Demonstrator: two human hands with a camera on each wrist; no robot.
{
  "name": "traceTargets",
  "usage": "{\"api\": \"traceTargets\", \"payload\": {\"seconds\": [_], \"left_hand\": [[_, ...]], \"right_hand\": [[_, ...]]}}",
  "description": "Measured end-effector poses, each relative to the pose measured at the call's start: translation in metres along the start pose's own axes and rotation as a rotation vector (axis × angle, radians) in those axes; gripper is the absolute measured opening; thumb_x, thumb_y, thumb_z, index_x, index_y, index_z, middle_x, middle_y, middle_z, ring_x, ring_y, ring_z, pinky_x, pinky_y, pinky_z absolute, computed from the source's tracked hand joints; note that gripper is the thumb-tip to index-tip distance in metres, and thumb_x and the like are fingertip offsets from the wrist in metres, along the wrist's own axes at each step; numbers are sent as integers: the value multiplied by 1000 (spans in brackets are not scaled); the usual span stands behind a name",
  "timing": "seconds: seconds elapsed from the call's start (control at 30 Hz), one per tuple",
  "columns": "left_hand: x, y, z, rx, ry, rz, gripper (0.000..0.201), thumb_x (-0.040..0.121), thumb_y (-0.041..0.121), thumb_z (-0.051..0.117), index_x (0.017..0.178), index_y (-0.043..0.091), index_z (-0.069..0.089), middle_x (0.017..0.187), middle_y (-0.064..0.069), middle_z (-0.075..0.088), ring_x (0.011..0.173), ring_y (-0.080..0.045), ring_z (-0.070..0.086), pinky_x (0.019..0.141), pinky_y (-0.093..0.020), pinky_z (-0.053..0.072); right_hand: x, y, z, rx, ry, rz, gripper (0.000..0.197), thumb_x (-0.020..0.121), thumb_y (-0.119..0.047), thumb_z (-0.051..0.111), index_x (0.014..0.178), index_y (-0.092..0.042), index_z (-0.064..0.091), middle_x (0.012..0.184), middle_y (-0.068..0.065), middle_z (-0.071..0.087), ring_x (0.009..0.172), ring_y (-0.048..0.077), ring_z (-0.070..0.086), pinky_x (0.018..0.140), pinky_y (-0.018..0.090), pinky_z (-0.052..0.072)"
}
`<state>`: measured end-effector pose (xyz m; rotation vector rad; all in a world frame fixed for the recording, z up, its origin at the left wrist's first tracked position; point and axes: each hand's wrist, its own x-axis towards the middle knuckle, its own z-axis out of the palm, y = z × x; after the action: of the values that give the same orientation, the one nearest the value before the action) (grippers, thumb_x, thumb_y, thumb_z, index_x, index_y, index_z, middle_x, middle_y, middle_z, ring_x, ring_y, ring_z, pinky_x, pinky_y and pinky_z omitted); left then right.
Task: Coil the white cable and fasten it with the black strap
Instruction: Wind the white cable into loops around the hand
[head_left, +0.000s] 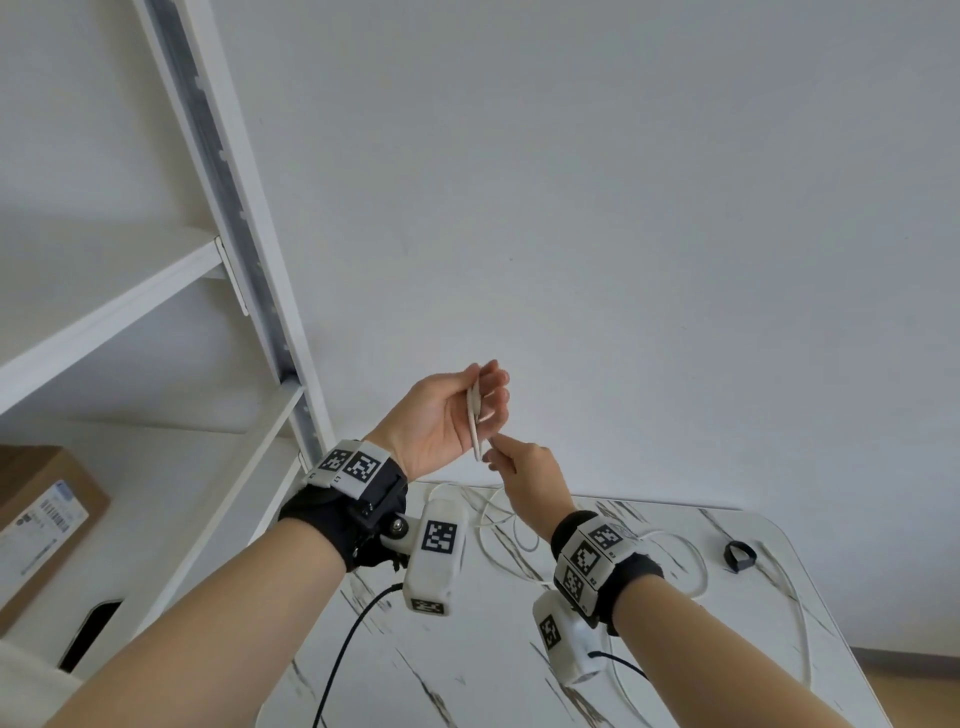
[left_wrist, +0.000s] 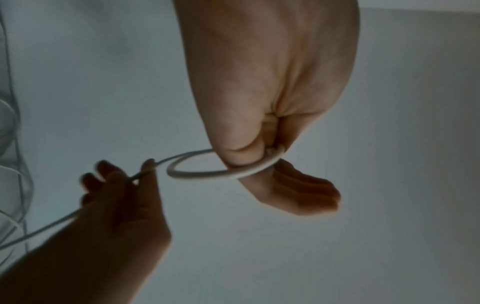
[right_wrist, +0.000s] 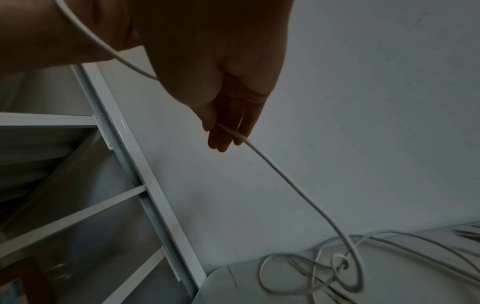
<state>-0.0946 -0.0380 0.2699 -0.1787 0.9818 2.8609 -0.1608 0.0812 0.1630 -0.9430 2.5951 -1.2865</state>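
My left hand (head_left: 480, 395) is raised above the table and pinches a small loop of the white cable (head_left: 475, 423); in the left wrist view that loop (left_wrist: 221, 172) curls under the thumb of my left hand (left_wrist: 259, 152). My right hand (head_left: 498, 452) sits just below it and pinches the cable between thumb and fingers (left_wrist: 148, 166). From my right hand (right_wrist: 228, 131) the cable (right_wrist: 298, 189) hangs down to a loose tangle on the marble table (head_left: 519, 675). The black strap (head_left: 740, 556) lies on the table at the far right.
A white metal shelf frame (head_left: 244, 249) stands at the left, with a cardboard box (head_left: 41, 514) on its lower shelf. A black cord (head_left: 353, 634) runs from the left wrist camera down over the table. A plain white wall is behind.
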Motion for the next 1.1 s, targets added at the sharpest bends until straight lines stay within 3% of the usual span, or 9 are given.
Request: {"api": "traceTargets", "payload": {"seconds": [0.1,0.23,0.37,0.47,0.57,0.67,0.87,1.0,1.1], "left_hand": [[4,9,1,-91,72,113,25,101,12,35,92,2,56,76,-9,68,61,-16,66,64,-29,59],[6,25,-1,-116,137,226,24,101,10,36,88,3,55,73,-10,68,60,-16,66,68,-32,60],[3,43,-9,-130,176,297,23,100,10,37,84,5,54,72,-8,68,62,-16,67,69,-34,60],[1,53,-15,-157,188,340,20,99,8,40,85,5,54,73,-8,68,62,-16,67,70,-35,60],[2,52,-21,-131,182,339,17,97,6,42,85,6,54,74,-8,68,64,-16,67,73,-35,59],[5,48,-24,-52,197,314,18,98,7,43,85,7,55,75,-7,69,67,-16,68,76,-35,59],[10,40,-28,168,266,285,24,101,10,36,83,9,52,72,-7,72,69,-19,70,80,-35,55],[13,30,-34,341,313,292,25,102,11,32,83,8,49,72,-10,71,79,-25,64,84,-35,52],[12,19,-37,484,351,317,25,103,10,30,83,9,45,74,-13,68,79,-27,63,89,-39,50]], "right_hand": [[-8,3,7,41,-130,90,35,96,-9,40,127,-15,55,95,6,71,84,20,65,81,29,51],[-21,14,11,102,-296,194,27,98,-12,39,114,-4,58,82,1,67,81,16,61,88,34,52],[-31,32,12,167,-290,318,15,96,-12,41,111,-8,42,75,0,66,74,18,60,78,28,49],[-36,39,9,279,-175,389,6,95,-11,46,97,-13,41,73,5,68,68,21,61,76,38,51],[-33,35,3,267,-111,335,15,93,-8,47,80,-15,48,64,5,63,55,17,55,65,36,48],[-28,25,0,124,-142,231,13,93,-14,48,83,-16,57,64,1,57,58,19,48,59,31,42],[-21,2,-6,-56,-116,10,16,95,-24,49,99,-20,64,82,-1,56,75,18,49,72,37,44],[-15,-15,-14,-43,-105,-92,17,95,-24,50,100,-19,66,87,4,57,78,20,52,74,38,45],[-15,-24,-18,-25,-123,-159,18,95,-23,51,101,-17,67,89,6,57,74,16,48,73,33,43]]}}
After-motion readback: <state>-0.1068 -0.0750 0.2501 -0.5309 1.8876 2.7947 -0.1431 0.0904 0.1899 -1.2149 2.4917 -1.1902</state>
